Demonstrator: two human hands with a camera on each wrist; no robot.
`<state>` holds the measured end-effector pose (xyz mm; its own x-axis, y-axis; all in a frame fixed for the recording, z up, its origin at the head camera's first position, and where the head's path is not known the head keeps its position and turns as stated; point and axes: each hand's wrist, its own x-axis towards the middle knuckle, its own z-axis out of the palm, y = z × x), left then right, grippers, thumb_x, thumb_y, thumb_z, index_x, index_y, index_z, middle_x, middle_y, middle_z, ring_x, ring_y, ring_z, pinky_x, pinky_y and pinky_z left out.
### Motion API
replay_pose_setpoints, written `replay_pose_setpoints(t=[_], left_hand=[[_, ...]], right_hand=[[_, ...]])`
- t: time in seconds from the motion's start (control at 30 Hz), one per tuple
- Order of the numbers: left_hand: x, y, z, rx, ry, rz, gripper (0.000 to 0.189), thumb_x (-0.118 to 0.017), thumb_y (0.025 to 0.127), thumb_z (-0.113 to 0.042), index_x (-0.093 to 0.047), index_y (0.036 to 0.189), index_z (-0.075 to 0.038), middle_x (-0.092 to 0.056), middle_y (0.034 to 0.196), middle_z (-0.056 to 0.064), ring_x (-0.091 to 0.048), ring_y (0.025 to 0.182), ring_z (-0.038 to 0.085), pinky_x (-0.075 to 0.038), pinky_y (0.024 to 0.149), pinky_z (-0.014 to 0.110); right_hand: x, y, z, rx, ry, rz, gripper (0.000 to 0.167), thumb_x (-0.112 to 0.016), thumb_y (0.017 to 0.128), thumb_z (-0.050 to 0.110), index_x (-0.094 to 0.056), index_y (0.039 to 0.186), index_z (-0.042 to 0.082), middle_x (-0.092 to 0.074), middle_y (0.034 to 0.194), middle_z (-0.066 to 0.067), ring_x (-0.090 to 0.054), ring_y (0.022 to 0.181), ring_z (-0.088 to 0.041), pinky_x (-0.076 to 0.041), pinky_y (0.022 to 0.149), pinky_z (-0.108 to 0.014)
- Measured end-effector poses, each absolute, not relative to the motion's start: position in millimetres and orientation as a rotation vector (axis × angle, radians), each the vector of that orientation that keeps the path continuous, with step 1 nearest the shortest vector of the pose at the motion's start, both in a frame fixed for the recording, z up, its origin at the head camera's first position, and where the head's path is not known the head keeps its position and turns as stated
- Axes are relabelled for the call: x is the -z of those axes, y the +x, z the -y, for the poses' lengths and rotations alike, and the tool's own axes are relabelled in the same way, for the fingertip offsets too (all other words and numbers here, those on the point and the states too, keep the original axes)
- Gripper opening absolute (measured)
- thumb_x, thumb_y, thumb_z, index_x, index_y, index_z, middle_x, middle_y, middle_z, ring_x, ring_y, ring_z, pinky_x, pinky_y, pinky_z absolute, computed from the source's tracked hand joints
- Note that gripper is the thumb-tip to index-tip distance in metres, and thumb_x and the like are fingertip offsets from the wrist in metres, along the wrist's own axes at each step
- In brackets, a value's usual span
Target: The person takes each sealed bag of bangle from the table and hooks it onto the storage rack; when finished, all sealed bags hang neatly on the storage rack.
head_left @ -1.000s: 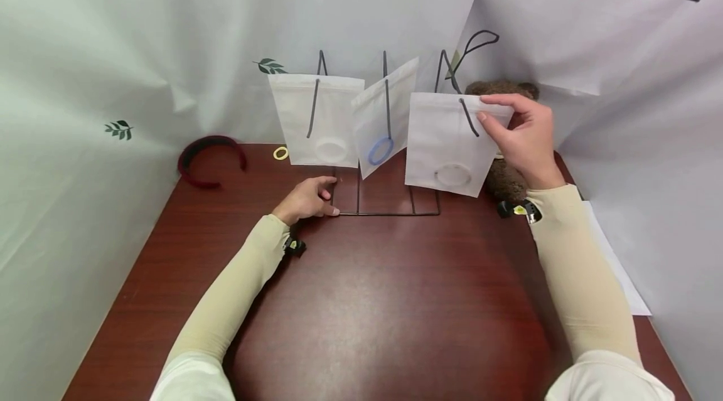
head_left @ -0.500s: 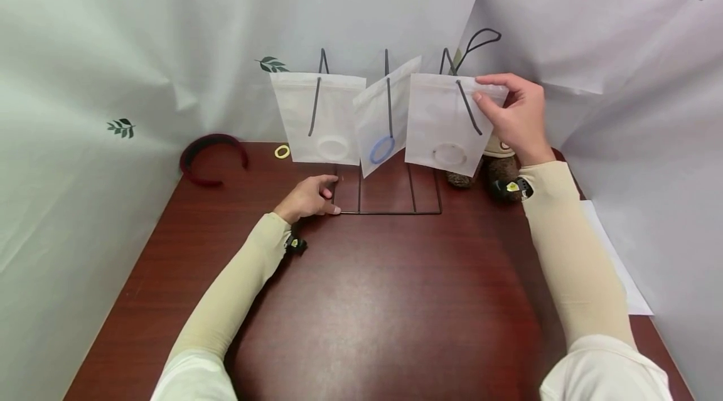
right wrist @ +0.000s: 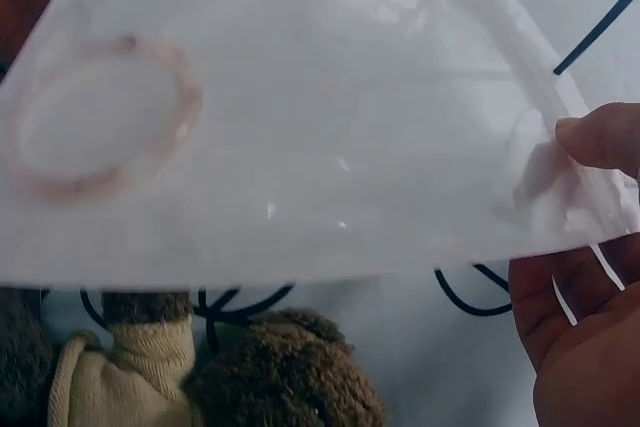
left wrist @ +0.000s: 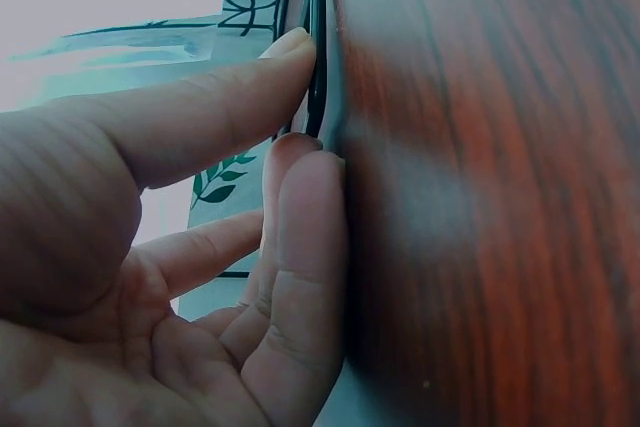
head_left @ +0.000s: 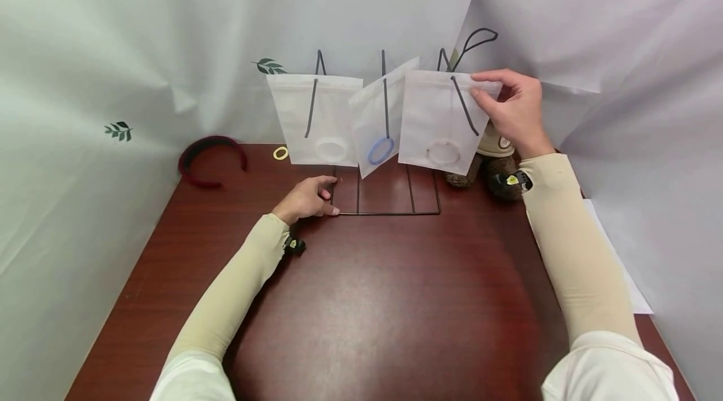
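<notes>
In the head view, my right hand (head_left: 516, 106) pinches the top right corner of a translucent zip bag (head_left: 432, 115), which hangs on the right hook of a black wire display rack (head_left: 390, 214). A pale bangle (head_left: 443, 152) shows inside it; the right wrist view shows the thumb (right wrist: 600, 137) on the bag's edge. My left hand (head_left: 305, 199) grips the front left corner of the rack's base, thumb (left wrist: 240, 97) over the wire in the left wrist view. A bag with a blue bangle (head_left: 381, 150) hangs from the middle hook, and one with a white bangle (head_left: 331, 149) on the left.
A dark red headband (head_left: 211, 144) and a small yellow ring (head_left: 280, 153) lie at the back left. Behind the right bag sits a brown teddy bear (right wrist: 290, 377), partly hidden. White paper (head_left: 621, 263) lies along the right edge. White curtains stand behind the table.
My right hand has moved up and back, sliding the right bag farther along its hook. The bear's lower body shows more. My left hand stays on the rack's base.
</notes>
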<state>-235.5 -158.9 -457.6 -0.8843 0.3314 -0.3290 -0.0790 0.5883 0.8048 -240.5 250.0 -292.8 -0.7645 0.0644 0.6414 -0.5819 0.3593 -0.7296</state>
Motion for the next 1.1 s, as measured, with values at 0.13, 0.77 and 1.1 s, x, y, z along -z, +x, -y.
replay_pose_setpoints(t=[0.13, 0.77, 1.1], left_hand=[[457, -236, 158, -1.233, 0.202, -2.371, 0.088, -0.09, 0.081, -0.005, -0.048, 0.158, -0.012, -0.054, 0.1, 0.008, -0.055, 0.06, 0.013, -0.05, 0.06, 0.028], [456, -238, 156, -1.226, 0.2, -2.359, 0.088, -0.09, 0.082, -0.004, -0.047, 0.158, -0.011, -0.054, 0.101, 0.009, -0.057, 0.061, 0.013, -0.051, 0.06, 0.028], [457, -238, 157, -1.235, 0.196, -2.342, 0.087, -0.09, 0.082, -0.005, -0.047, 0.158, -0.012, -0.053, 0.103, 0.01, -0.058, 0.063, 0.014, -0.052, 0.061, 0.028]], right_hand=[[291, -238, -254, -1.444, 0.454, 2.007, 0.021, -0.077, 0.087, -0.004, -0.08, 0.107, -0.007, -0.068, 0.081, 0.012, -0.046, 0.061, -0.005, -0.037, 0.06, -0.019], [320, -203, -345, -1.451, 0.236, 2.116, 0.031, -0.078, 0.089, 0.0, -0.078, 0.12, 0.0, -0.078, 0.096, 0.011, -0.071, 0.086, -0.002, -0.052, 0.078, -0.017], [360, -171, -402, -1.3, 0.065, 2.258, 0.035, -0.079, 0.092, 0.005, -0.076, 0.126, 0.004, -0.075, 0.101, 0.022, -0.069, 0.092, 0.006, -0.05, 0.08, -0.009]])
